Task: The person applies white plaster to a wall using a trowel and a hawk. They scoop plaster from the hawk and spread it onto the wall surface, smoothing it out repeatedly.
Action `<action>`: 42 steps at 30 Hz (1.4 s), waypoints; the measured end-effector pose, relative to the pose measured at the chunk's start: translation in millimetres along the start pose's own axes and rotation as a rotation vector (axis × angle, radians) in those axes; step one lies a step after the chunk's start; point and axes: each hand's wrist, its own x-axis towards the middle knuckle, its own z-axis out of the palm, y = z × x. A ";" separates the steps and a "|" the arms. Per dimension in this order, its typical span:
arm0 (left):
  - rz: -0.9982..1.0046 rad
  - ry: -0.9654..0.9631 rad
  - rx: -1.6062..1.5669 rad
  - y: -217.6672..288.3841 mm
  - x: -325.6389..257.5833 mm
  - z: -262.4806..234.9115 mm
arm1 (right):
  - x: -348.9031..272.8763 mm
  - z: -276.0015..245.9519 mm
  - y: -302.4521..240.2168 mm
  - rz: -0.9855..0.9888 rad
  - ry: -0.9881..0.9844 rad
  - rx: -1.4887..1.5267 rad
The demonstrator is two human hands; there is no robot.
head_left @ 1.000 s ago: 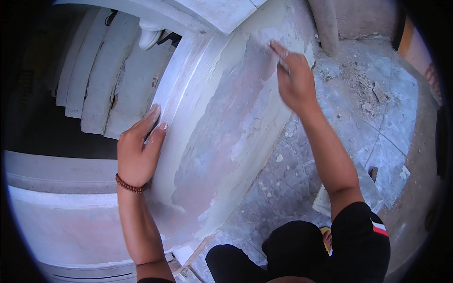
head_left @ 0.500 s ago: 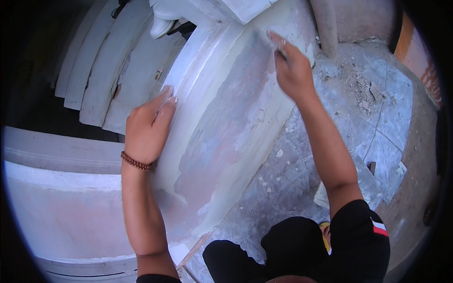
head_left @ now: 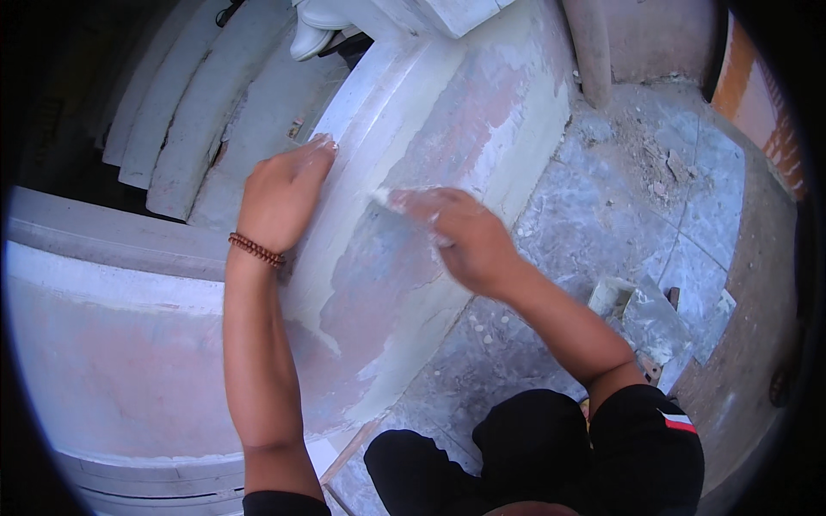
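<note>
My right hand (head_left: 469, 236) reaches across a low plastered wall (head_left: 404, 267), its fingers pointing left and blurred by motion. They look pressed together around something small and pale at the fingertips, which I cannot make out. White powder coats these fingers. The wall's sloping face shows a patchy grey-pink band between smoother pale, putty-like strips. My left hand (head_left: 284, 193), with a brown bead bracelet (head_left: 255, 249) at the wrist, is bent over the inner side of the wall's top edge (head_left: 361, 103). Its fingers are drawn together and white at the tips.
Curved pale steps (head_left: 194, 129) lie beyond the wall on the left, with white shoes (head_left: 311, 36) at the top. Right of the wall, dusty grey floor tiles (head_left: 551, 267) hold a rubble heap (head_left: 667, 168) and a whitish box-like container (head_left: 641, 314). A post (head_left: 589, 52) stands behind.
My right hand has swept from the wall's far end down and left to its middle. My left hand has shifted slightly up and right along the top edge.
</note>
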 end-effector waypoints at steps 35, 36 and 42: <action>0.068 0.261 0.555 16.4 -16.5 68.6 | -83.2 -0.1 4.5 0.448 0.098 0.225; 0.078 0.261 0.565 16.2 -16.0 69.1 | -84.6 -1.0 9.1 0.497 0.105 0.229; 0.071 0.232 0.587 11.8 -15.7 67.5 | -113.8 -24.7 53.4 1.054 0.558 0.749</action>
